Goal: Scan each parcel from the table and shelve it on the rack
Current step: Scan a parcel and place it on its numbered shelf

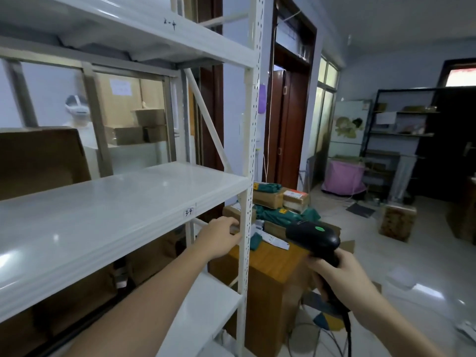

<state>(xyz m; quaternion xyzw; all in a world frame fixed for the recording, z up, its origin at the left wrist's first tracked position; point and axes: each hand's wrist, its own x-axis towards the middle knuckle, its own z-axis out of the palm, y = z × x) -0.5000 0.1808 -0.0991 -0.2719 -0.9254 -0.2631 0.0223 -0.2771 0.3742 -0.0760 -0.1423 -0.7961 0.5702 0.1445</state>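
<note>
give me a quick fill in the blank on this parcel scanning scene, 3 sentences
1. The black barcode scanner is gripped in the person's ____ hand.
2. The left hand reaches toward the rack's white ____ post.
3. The parcels are piled on a ____ table beside the rack.

Missing words: right; perforated; wooden

Green and cardboard parcels (280,199) piled on wooden table (273,264).
</note>
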